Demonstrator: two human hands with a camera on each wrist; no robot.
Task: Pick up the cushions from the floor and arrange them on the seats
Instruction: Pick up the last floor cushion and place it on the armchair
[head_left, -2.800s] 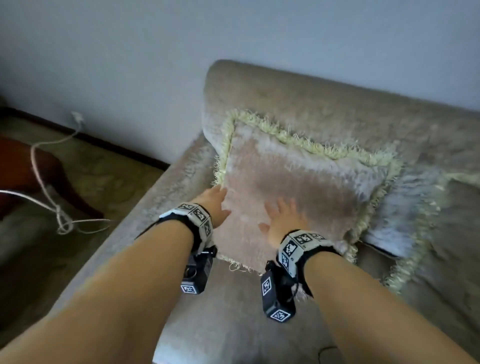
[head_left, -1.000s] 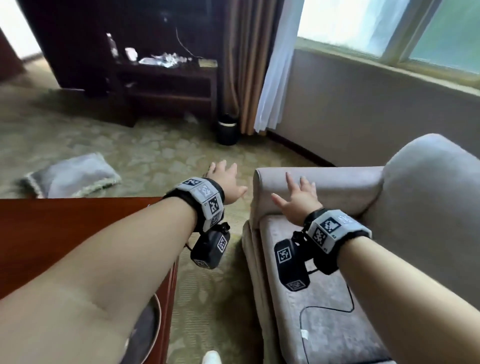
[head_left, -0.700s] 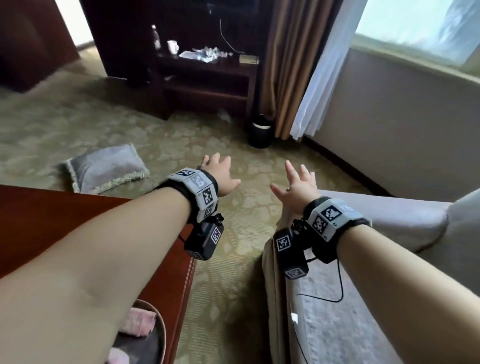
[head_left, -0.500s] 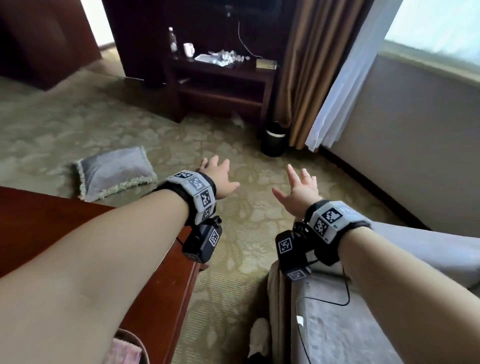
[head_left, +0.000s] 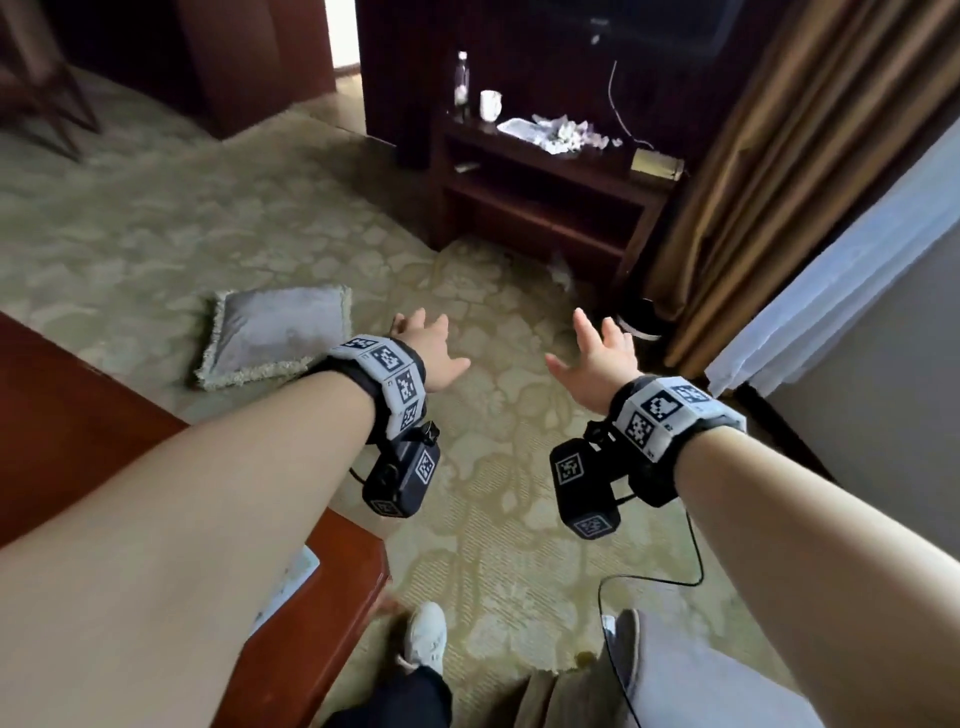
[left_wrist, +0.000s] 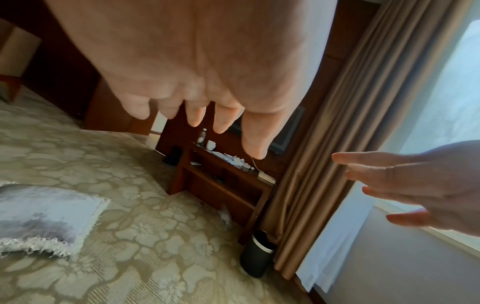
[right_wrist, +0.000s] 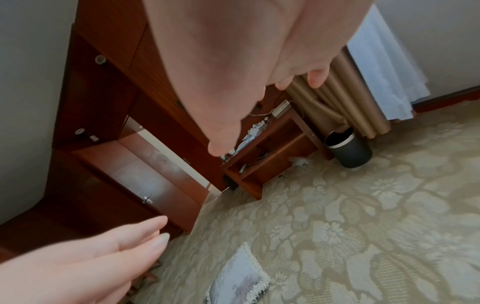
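Note:
A grey cushion (head_left: 275, 335) with a pale fringe lies flat on the patterned carpet, left of centre in the head view. It also shows low left in the left wrist view, cushion (left_wrist: 44, 218), and at the bottom of the right wrist view, cushion (right_wrist: 239, 277). My left hand (head_left: 431, 345) hovers in the air just right of the cushion, fingers spread, holding nothing. My right hand (head_left: 597, 358) is held out further right, fingers spread and empty. A corner of the grey sofa (head_left: 670, 675) shows at the bottom right.
A red-brown wooden table (head_left: 78, 441) fills the lower left, close to my left arm. A dark wooden shelf unit (head_left: 545, 192) with a cup and bottle stands ahead. A black bin (head_left: 641, 319) sits by the brown curtain (head_left: 779, 171). A black cable (head_left: 649, 577) trails off the sofa.
I have turned away from the sofa, where both hands pressed a fringed cushion, toward the room. The floor cushion has come closer and more central. Both hands stay spread and empty.

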